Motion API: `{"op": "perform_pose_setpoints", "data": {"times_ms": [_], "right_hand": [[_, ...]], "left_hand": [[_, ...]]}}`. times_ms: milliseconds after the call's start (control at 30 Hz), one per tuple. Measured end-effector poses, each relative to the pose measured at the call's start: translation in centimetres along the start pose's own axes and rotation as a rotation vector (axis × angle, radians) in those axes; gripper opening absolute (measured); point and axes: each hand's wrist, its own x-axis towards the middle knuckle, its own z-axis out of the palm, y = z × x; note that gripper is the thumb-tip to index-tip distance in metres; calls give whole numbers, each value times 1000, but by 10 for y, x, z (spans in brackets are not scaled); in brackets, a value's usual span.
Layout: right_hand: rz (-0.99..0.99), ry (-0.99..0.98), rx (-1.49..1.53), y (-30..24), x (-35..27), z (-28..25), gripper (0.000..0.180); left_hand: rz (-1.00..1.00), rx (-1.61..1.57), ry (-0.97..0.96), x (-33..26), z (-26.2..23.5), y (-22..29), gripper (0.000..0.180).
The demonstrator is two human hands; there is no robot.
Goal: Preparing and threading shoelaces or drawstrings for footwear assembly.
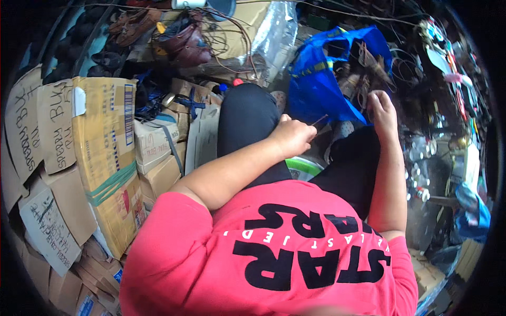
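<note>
Thin and dark, a strand of cord or wire runs from the closed fingers of the left hand toward the blue bag; it is too fine to tell its material. The left hand is pinched shut around the near end of that strand, over the person's black-clad knee. The right hand is raised beside the bag's lower right edge, fingers curled at a tangle of brown straps spilling from the bag's mouth; whether it grips anything cannot be told.

The head view, the 1 camera here, looks down over a red printed shirt and both bare forearms. A green-rimmed round object shows between the legs, just under the left wrist.

Room is tight. Stacked cardboard boxes wall in the left side, their edges close to the left knee. Brown shoes and loose wires crowd the ground ahead. On the right, cluttered small goods press near the right arm. The only open gap lies between the 2 hands, in front of the bag.
</note>
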Motion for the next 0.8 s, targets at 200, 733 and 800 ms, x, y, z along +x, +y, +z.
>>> {"op": "perform_pose_setpoints", "data": {"times_ms": [200, 733, 800], "right_hand": [[-31, -25, 15, 2, 8, 12, 17], [24, -107, 153, 2, 15, 17, 7], [49, -106, 152, 3, 16, 20, 7]], "left_hand": [[5, 110, -114, 4, 5, 9, 20], [225, -56, 182, 9, 17, -1, 12], [251, -50, 271, 6, 14, -3, 10]]}}
